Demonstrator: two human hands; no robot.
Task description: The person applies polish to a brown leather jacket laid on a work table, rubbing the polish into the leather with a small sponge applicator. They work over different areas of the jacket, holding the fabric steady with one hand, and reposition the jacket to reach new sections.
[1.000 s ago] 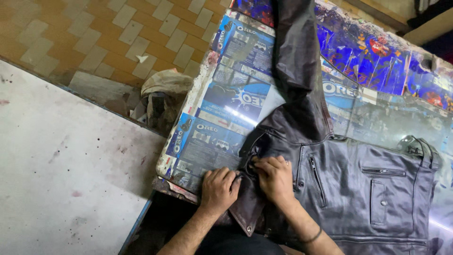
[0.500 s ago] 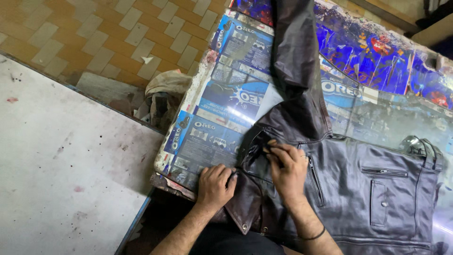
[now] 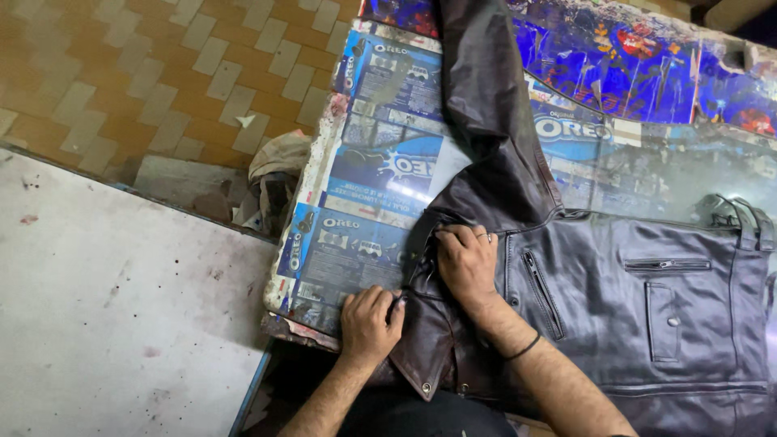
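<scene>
At far left lies a pale grey slab (image 3: pixel 105 324), speckled with dark spots, with tan tiled floor (image 3: pixel 121 73) above it. Just right of the slab's upper edge a crumpled rag (image 3: pixel 279 158) sits on the floor beside the work surface (image 3: pixel 356 243), which is covered in blue printed packaging sheets.

The left hand (image 3: pixel 368 324) comes up from the bottom edge, forearm angled up and slightly right, palm down, fingers curled. It pinches the edge of the dark brown leather jacket (image 3: pixel 615 299) near the surface's front edge; a small dark item seems to be between its fingertips, too small to tell.

The right hand (image 3: pixel 468 263) lies just right and above, palm down, fingers bent and pressing a fold of the jacket's front edge. A thin dark band (image 3: pixel 524 350) circles that wrist.

The jacket lies flat, its body stretching rightward across the surface, with a slanted zip pocket (image 3: pixel 541 293) and a horizontal chest zip (image 3: pixel 665 264) showing. One sleeve (image 3: pixel 486 105) runs straight up and away toward the top edge.
</scene>
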